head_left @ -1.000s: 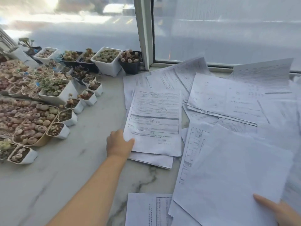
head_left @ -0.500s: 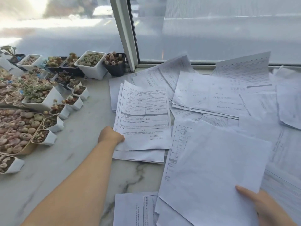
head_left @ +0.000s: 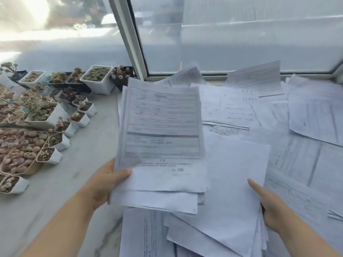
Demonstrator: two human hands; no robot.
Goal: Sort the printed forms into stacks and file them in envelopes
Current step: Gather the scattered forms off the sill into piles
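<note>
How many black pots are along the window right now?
3 that I can tell: one black pot beside the window frame, one left of the big white pot, and one far left. Others may be hidden among the plants.

Sunlit window [head_left: 232,34] above marble sill [head_left: 89,164]

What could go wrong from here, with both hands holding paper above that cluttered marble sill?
The left hand pinches only the bottom-left corner of the stack of white printed forms; its sheets are already offset, so some may slide out. The right hand holds a second bundle of blank-faced white sheets by one edge, which could fan apart. Merging them over the loose scattered papers may mix sorted with unsorted forms.
</note>
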